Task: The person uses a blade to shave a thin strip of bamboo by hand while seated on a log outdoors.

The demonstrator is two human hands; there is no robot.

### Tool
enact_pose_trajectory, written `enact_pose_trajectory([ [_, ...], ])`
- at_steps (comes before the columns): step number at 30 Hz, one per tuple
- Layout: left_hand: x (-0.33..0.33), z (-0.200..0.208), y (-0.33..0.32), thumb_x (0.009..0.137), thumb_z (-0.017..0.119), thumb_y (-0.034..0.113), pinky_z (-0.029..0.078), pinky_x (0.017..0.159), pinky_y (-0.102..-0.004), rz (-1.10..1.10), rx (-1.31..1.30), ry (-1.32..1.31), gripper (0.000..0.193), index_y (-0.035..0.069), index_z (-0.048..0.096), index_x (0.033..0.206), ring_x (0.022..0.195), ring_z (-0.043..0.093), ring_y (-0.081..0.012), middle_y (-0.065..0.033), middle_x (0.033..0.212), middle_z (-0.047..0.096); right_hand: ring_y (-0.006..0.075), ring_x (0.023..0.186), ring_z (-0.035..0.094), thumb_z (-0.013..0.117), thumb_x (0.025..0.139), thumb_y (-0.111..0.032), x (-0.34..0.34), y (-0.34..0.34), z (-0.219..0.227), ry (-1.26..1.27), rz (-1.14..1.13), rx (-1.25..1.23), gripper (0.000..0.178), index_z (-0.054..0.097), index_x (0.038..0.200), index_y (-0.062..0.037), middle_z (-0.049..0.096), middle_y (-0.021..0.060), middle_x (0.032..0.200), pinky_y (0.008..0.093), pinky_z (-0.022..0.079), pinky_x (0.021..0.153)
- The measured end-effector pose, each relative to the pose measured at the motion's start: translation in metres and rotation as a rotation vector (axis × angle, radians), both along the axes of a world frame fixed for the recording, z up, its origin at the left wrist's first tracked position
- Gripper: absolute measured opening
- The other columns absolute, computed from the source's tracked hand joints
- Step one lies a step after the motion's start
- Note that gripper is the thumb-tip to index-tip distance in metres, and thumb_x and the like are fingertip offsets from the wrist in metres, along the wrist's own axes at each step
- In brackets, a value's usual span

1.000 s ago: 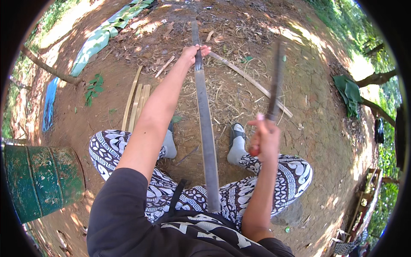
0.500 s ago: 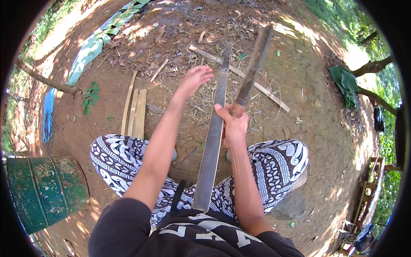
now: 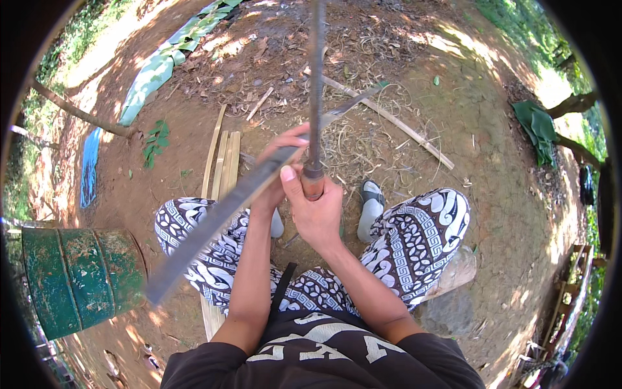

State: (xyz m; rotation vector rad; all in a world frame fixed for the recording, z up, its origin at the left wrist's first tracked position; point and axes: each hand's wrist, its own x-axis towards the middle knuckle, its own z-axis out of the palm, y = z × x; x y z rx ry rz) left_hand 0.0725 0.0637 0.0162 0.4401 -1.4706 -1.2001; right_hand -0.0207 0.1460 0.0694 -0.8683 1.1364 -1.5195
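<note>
- While gripping the knife (image 3: 316,97) in the right hand (image 3: 317,217), also laying the right thumb against the long dark strip (image 3: 220,224).
- With right fingers closed round the wooden handle (image 3: 312,188) and the blade pointing straight away from the body.
- Holding the left hand (image 3: 268,196) at the strip too, with fingers reaching past the far edge and the palm partly covered; cannot tell how tightly curled.
- Keeping the strip aslant before the body, broad blurred end out past the left knee, narrow end off to the far right.
- Crossing knife over strip in this view, close to the narrow part; cannot tell about contact between the two.
- Sitting with knees spread in patterned trousers (image 3: 431,249) and a dark shirt (image 3: 324,353), with a sandal (image 3: 371,192) on the right foot.
- Just beyond the left knee, several pale slats (image 3: 227,165) side by side on the dirt.
- Farther out, thin curled shavings (image 3: 353,146) in a loose scatter, plus one long pale stick (image 3: 402,131) lying slantwise.
- Off to the left, a rusty green drum (image 3: 84,279), blue strings (image 3: 89,168) and a leafy sprig (image 3: 155,142).
- Near the right knee, a grey stone (image 3: 449,312).
</note>
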Motion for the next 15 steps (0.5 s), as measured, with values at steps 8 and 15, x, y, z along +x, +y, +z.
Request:
enact_pose_trajectory([
  [8,0.096,0.037,0.029,0.1,0.053,0.013,0.051,0.1,-0.0585,0.166,0.007,0.149,0.008,0.007,0.052,0.106,0.119,0.059,-0.0424,-0.0198,0.129,0.055,0.0022,0.055,0.043,0.074,0.09,-0.031,-0.037,0.001,0.008,0.136,-0.069,0.081,0.034,0.062,0.076,-0.003,0.051,-0.0076,0.06,0.0226,0.033,0.049],
  [15,0.136,0.04,0.054,0.1,0.054,0.016,0.055,0.094,-0.0596,0.253,-0.064,0.034,0.011,0.006,0.051,0.1,0.105,0.066,-0.0383,-0.0205,0.114,0.06,0.0056,0.055,0.032,0.074,0.089,-0.027,-0.061,-0.013,-0.049,0.355,-0.094,0.313,0.046,0.043,0.06,-0.0077,0.041,-0.0061,0.058,0.0277,0.028,0.049],
])
